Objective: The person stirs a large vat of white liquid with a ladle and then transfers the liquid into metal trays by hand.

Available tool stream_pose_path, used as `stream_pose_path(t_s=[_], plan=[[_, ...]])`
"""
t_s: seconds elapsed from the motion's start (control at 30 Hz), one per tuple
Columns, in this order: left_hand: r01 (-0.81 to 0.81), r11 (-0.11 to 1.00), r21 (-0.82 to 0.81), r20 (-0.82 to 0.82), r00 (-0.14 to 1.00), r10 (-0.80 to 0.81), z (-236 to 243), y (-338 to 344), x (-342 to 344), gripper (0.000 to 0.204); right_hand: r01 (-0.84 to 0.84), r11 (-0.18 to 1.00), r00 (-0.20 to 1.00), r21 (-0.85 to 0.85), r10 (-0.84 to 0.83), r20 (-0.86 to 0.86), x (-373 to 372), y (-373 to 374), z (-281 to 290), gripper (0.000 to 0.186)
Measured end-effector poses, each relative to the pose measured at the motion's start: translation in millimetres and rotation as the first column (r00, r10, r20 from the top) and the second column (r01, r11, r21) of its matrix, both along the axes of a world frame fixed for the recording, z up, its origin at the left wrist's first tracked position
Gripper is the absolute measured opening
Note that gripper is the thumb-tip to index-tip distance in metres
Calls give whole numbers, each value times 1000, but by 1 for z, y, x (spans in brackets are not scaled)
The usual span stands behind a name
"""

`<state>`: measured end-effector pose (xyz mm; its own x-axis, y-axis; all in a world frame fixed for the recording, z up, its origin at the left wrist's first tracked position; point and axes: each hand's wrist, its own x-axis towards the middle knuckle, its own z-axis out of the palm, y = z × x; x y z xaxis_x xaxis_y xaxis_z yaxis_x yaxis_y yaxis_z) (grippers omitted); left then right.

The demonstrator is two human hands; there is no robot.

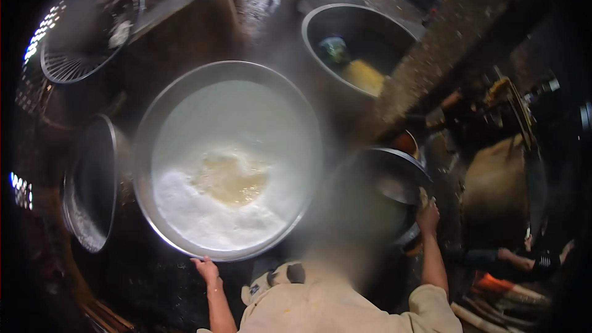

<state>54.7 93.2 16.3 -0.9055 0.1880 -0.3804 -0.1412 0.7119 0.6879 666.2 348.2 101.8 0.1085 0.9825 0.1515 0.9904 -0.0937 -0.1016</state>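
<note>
A large round metal basin stands in front of me, holding pale cloudy liquid. White foam gathers along its near side around a yellowish patch. My left hand is at the basin's near rim, fingers apart and seeming to touch its outside. To the right, a darker metal pan is partly veiled by steam or lens haze. My right hand is closed around its right edge, with a small pale tip showing above the fingers. What lies in that pan is blurred.
Another large vat at the back right holds dark liquid and a yellow object. A slanting beam crosses beside it. Metal pans stand at left. Firewood glows low right, near another person's hand.
</note>
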Motion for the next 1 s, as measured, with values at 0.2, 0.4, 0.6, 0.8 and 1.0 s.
stream_pose_path(t_s=[0.2, 0.4, 0.6, 0.8, 1.0], plan=[[7, 987, -161, 186, 982, 23, 1, -3, -20, 68, 537, 779, 824, -324, -566, 6, 30, 38, -111, 28], [-79, 966, -244, 184, 975, 126, 21, 7, -9, 66, 584, 557, 488, -591, -822, -293, 23, -11, -293, 41], [-51, 949, -310, 215, 969, 122, 28, 14, -9, 64, 362, 262, 158, -894, -963, -218, -75, -58, -349, 31], [-31, 938, -346, 202, 974, 107, 28, 12, -10, 65, 12, 342, -45, -940, -939, -342, -76, -53, -337, 19], [-44, 955, -293, 213, 971, 110, 22, 7, -12, 67, -137, 412, -29, -901, -911, -412, -55, -36, -294, 10]])
